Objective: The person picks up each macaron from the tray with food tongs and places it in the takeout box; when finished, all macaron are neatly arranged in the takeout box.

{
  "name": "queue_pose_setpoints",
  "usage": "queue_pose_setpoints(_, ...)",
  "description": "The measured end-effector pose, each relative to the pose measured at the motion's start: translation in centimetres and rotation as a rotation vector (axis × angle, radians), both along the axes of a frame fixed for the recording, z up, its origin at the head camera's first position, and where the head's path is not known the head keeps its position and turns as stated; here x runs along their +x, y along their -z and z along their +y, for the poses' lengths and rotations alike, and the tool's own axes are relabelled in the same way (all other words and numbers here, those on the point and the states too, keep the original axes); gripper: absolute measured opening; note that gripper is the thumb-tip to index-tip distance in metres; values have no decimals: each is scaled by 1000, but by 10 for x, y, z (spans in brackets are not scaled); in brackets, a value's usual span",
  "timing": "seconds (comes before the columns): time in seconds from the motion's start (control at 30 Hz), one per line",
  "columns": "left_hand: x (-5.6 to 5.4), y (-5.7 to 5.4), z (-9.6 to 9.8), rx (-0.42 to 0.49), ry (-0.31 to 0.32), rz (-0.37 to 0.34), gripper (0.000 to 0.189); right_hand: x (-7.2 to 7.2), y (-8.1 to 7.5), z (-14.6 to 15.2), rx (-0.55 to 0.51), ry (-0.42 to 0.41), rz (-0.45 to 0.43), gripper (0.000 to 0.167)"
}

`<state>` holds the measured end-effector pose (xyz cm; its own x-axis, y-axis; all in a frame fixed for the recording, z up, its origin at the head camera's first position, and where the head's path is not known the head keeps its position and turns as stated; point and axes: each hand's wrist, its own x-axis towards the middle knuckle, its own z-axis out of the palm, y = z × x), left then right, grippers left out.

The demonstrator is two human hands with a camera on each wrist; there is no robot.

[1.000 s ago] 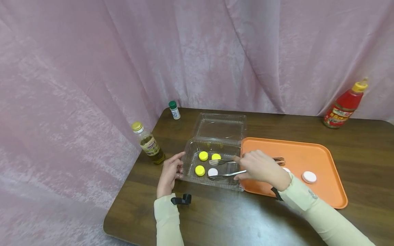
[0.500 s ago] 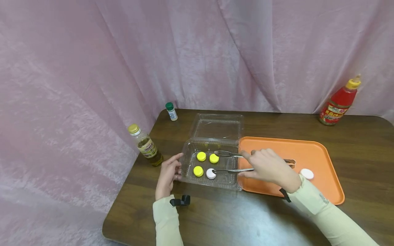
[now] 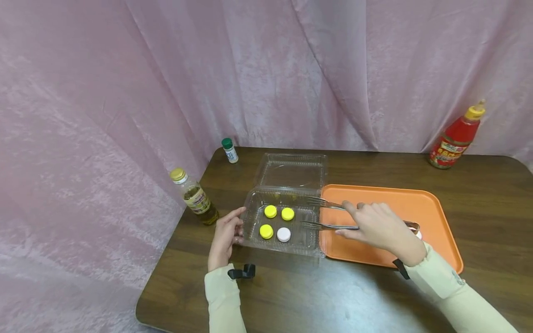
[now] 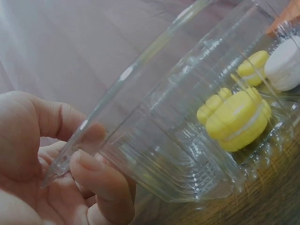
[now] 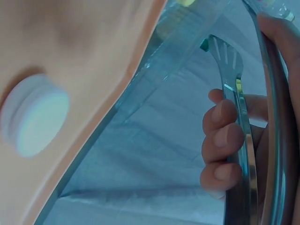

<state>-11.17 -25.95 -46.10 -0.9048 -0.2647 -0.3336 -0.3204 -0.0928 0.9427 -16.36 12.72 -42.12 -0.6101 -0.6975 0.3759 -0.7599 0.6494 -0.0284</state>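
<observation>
My left hand (image 3: 225, 237) holds the left rim of a clear plastic clamshell box (image 3: 255, 240), fingers around its edge in the left wrist view. Inside the box sit three yellow macarons (image 3: 266, 231) and one white macaron (image 3: 284, 234), in two rows. My right hand (image 3: 376, 229) grips metal tongs (image 5: 238, 105) with slotted, fork-like ends. Their arms are spread apart with nothing between the tips, which hang over the box's right part. Another white macaron (image 5: 40, 117) lies on the orange tray (image 3: 391, 199), mostly hidden behind the hand in the head view.
The box's lid (image 3: 293, 172) lies open toward the back. An oil bottle (image 3: 195, 199) stands at the left edge and a green-capped shaker (image 3: 230, 151) behind it. At the back right is a red sauce bottle (image 3: 455, 138). A pink curtain (image 3: 266, 78) encloses the table.
The tongs have opened wider and drawn back to the right, away from the white macaron left in the box. My left hand stays at the rim.
</observation>
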Motion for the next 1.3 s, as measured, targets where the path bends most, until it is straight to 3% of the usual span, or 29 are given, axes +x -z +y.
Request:
queue_pose_setpoints(0.23, 0, -1, 0, 12, -7, -1, 50, 2, 2, 20, -43, 37, -110, 55)
queue_pose_setpoints(0.53, 0, -2, 1, 2, -4, 4, 50, 4, 7, 50, -107, 66, -96, 58)
queue_pose_setpoints(0.67, 0, 0, 0, 5, -9, 9, 51, 7, 7, 62, -97, 112, -135, 59)
queue_pose_setpoints(1.0, -2, 0, 1, -11, -23, -8, 51, 13, 16, 84, -86, 156, -95, 54)
queue_pose_setpoints(1.3, -2, 1, 0, 5, -17, -1, 51, 21, 19, 104, 10, 248, -191, 61)
